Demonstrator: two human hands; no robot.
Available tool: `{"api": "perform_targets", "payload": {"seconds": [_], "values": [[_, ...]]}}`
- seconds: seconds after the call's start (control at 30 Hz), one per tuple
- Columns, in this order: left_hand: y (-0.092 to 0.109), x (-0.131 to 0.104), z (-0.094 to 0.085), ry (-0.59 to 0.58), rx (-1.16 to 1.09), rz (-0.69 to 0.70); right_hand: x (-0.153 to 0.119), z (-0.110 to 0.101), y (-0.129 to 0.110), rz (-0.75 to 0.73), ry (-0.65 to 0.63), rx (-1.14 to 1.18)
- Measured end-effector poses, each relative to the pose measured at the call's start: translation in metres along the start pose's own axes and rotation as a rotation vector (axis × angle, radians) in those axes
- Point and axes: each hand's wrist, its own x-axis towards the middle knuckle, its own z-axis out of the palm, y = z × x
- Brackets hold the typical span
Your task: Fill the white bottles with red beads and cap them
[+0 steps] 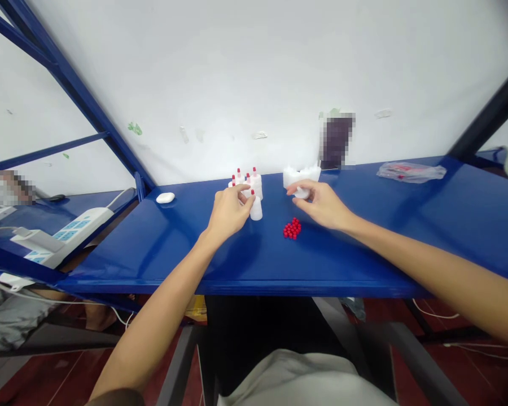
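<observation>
My left hand (232,208) is beside a white squeeze bottle (256,210) with a red tip cap. Its thumb and index finger are apart at the bottle's upper left side, and the bottle stands upright. Behind it several more red-capped bottles (254,180) stand in a cluster, partly hidden by my fingers. On the right, my right hand (322,204) curls its thumb and fingers around a white bottle (302,193), mostly hidden in the grip. Just behind that hand is a group of white bottles (288,177) without red caps. Small red caps (292,228) lie in a loose pile between my hands.
The blue table (220,265) meets a white wall. A white oval case (165,198) lies at the left, a clear plastic bag (411,171) with something red at the right. A power strip (74,231) with cables is by the left frame; a person's leg shows below.
</observation>
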Motion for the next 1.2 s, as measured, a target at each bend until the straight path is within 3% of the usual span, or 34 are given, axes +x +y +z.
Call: {"api": "perform_targets", "payload": {"seconds": [0.13,0.23,0.33,0.57,0.87,1.2], "values": [[0.012,-0.016,0.009,0.196,-0.23,0.164,-0.001,0.002,-0.001,-0.035,-0.116,0.171],[0.025,-0.023,0.023,0.197,-0.377,0.317,-0.005,0.005,-0.004,-0.083,-0.245,0.255],[0.033,-0.022,0.035,0.182,-0.453,0.345,-0.009,0.007,-0.007,-0.114,-0.312,0.235],[0.03,-0.02,0.047,0.24,-0.348,0.479,-0.013,0.007,-0.013,-0.106,-0.304,0.217],[0.029,-0.024,0.053,0.33,-0.305,0.612,-0.013,0.009,-0.012,-0.066,-0.368,0.509],[0.03,-0.021,0.05,0.238,-0.288,0.577,-0.015,0.009,-0.014,-0.029,-0.415,0.635]]}}
